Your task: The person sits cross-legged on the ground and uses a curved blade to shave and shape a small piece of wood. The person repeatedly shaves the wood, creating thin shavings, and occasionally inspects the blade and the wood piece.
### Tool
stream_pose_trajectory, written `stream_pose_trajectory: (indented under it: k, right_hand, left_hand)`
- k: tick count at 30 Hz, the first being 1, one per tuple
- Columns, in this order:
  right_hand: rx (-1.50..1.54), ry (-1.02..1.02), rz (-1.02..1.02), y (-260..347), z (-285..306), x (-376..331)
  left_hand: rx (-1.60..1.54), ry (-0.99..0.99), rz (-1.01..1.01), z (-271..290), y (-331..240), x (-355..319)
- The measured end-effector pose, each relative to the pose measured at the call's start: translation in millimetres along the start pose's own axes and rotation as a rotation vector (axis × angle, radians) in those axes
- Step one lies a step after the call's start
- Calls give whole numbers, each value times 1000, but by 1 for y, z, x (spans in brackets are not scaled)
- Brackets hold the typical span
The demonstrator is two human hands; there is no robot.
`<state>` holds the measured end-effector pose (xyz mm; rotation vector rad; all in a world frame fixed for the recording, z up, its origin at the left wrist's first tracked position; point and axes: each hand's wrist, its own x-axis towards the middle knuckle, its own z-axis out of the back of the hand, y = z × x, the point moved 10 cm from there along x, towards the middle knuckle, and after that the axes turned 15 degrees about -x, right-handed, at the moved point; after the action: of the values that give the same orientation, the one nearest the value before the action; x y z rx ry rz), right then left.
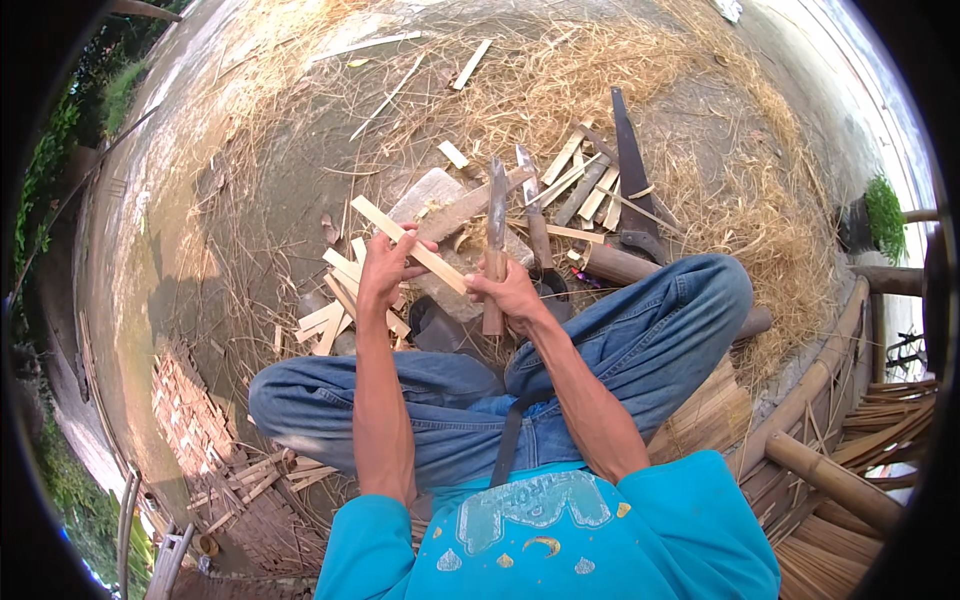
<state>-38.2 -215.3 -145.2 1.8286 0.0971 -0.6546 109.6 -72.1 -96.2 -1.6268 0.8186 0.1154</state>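
A flat pale bamboo strip (420, 252) slants between my two hands. My left hand (385, 268) is closed around its middle. My right hand (512, 292) grips the wooden handle of a knife (496, 215), whose blade points away from me. The thumb of that hand lies at the strip's near end. Under and beyond the strip are a pale stone block (425, 195) and a piece of wood (465, 210) lying across it. A second knife (535, 215) rests just right of the held one.
Cut strips (330, 322) lie by my left knee, and more pieces (590, 195) are heaped at the right beside a handsaw (630, 170). A round bamboo length (620, 265) sits near my right knee. Straw-like shavings (560, 70) cover the ground. Bamboo poles (810, 375) stand at the right.
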Motion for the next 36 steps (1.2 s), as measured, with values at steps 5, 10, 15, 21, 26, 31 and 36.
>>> stream_pose_trajectory:
  k: [5,10,15,21,26,31,36]
  right_hand:
    - [40,90,-33,-7,-5,4]
    - [135,76,-93,-6,-5,7]
    - [-87,-109,-14,0,20,9]
    - [-109,-225,-17,-2,31,10]
    - [-10,-423,26,6,51,11]
    - [91,-785,77,12,147,27]
    - [-4,-882,-94,-34,205,52]
  left_hand:
    - [-30,65,-3,-3,-4,3]
    - [-21,119,46,0,-5,6]
    - [182,-76,19,40,-4,13]
    - [776,-704,-157,154,-27,-2]
    - [924,-723,-222,174,-18,-1]
    - [670,-76,-6,63,5,17]
    - [590,275,304,16,58,16]
